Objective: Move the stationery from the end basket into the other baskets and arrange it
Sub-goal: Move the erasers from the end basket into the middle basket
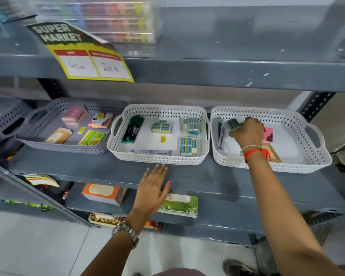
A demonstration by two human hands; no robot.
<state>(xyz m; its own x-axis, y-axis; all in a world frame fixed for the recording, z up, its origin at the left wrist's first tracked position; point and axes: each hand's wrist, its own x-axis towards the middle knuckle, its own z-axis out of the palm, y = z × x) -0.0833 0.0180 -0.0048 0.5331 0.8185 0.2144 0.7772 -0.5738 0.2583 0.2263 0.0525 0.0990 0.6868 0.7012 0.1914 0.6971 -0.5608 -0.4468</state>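
Note:
Three baskets stand in a row on the grey shelf. Inside the right-hand white end basket, my right hand is closed around a pack of blue and yellow erasers. Pens, a pink pad and a tan item lie in that basket too. The middle white basket holds green markers, eraser packs and pens along its front. The grey basket on the left holds sticky-note pads. My left hand rests flat and open on the shelf edge below the middle basket.
A yellow price sign hangs from the shelf above, under a clear case of coloured pens. Another grey basket sits at the far left. Boxes and packets lie on the lower shelf. A perforated upright stands behind the end basket.

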